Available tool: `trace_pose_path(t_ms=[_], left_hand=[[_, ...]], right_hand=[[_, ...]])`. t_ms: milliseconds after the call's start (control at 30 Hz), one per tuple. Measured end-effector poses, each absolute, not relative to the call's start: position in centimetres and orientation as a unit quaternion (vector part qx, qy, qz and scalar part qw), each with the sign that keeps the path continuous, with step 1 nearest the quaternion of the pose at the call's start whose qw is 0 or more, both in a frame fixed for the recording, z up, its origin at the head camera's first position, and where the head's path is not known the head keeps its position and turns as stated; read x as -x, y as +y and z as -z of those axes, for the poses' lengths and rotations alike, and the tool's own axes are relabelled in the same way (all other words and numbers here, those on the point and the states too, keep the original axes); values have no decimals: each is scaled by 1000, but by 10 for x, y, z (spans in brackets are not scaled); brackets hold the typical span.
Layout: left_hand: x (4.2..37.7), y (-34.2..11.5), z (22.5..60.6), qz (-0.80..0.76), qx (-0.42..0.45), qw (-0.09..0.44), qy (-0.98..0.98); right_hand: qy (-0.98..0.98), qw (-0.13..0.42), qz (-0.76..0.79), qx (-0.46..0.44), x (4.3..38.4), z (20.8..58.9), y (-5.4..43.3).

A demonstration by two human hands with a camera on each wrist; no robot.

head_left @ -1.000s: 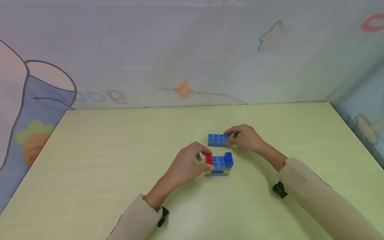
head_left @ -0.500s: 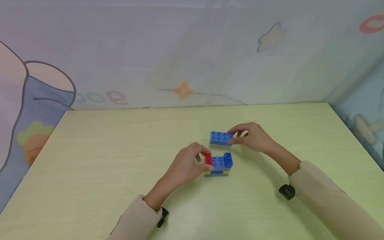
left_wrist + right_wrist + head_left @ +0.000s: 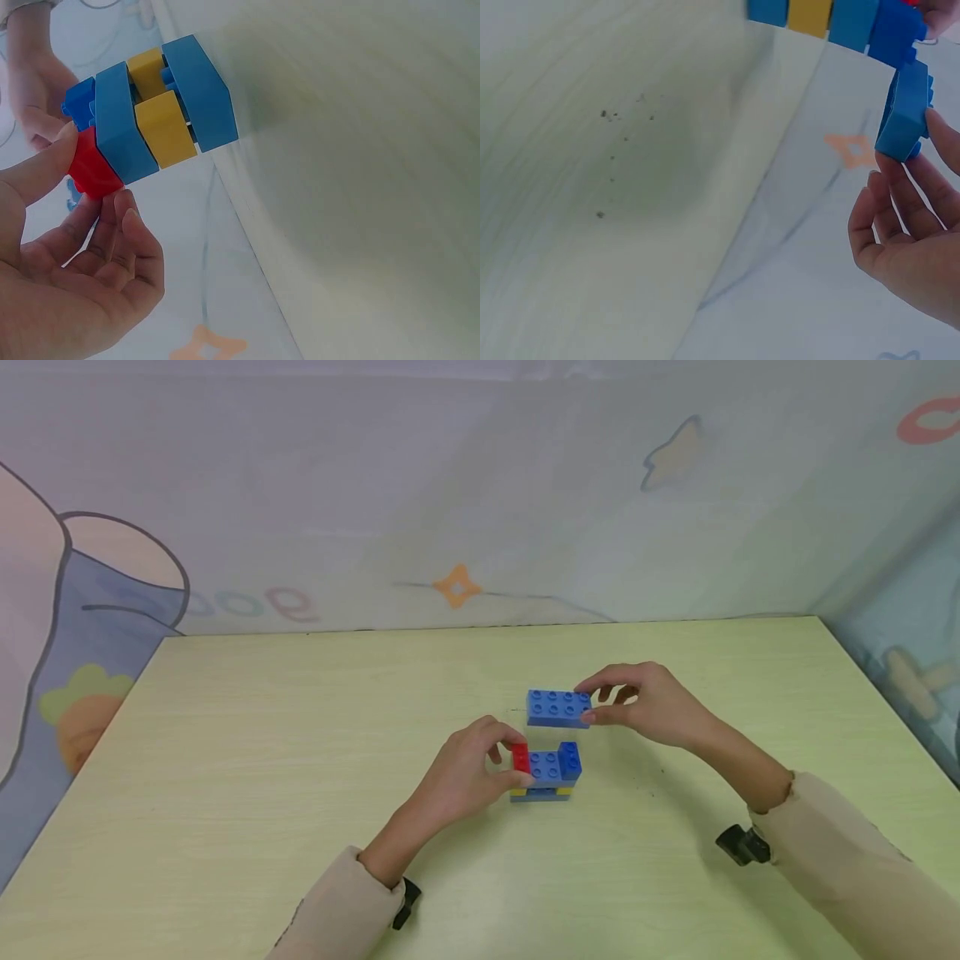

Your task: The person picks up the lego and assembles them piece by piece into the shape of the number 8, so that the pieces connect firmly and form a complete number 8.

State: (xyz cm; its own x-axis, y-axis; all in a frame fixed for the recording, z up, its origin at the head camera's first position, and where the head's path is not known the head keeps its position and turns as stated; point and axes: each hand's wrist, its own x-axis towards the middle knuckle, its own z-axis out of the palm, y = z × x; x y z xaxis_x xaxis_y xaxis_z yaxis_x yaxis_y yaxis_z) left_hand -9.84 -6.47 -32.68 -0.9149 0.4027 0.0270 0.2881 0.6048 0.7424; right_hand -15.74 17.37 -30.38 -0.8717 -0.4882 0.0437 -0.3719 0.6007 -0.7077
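Note:
My left hand [image 3: 476, 772] pinches a red brick [image 3: 521, 758] between thumb and fingers. That brick is on the left end of a small stack on the table. In the left wrist view the stack shows a blue brick [image 3: 201, 94] at the bottom, yellow bricks [image 3: 166, 129] in the middle and another blue brick [image 3: 124, 124] above them. A darker blue brick [image 3: 570, 762] stands on the stack's right end. Behind the stack, my right hand [image 3: 648, 706] pinches the right end of a long blue brick [image 3: 555, 708] with several studs, its studs facing up.
The pale wooden table [image 3: 262, 760] stretches to both sides of the hands. A printed cloth [image 3: 337, 485] hangs along its back edge. Dark specks [image 3: 607, 114] lie on the tabletop. Each sleeve carries a black wrist device [image 3: 742, 845].
My right hand has moved to the right and slightly back, raising the long blue brick off the table. My left hand and the stack have stayed in place.

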Motion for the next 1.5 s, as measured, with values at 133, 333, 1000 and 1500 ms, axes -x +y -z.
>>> trace_pose_path(t_ms=[133, 333, 1000, 1500], left_hand=[[98, -65, 327, -402, -191, 74, 892], [98, -64, 327, -400, -189, 74, 894], [98, -64, 326, -396, -186, 66, 897], [97, -63, 324, -382, -187, 66, 902]], right_hand=[[887, 80, 378, 252, 150, 296, 173], [876, 88, 385, 277, 140, 289, 169], [867, 90, 383, 305, 126, 297, 164], [870, 80, 368, 319, 125, 300, 164]])
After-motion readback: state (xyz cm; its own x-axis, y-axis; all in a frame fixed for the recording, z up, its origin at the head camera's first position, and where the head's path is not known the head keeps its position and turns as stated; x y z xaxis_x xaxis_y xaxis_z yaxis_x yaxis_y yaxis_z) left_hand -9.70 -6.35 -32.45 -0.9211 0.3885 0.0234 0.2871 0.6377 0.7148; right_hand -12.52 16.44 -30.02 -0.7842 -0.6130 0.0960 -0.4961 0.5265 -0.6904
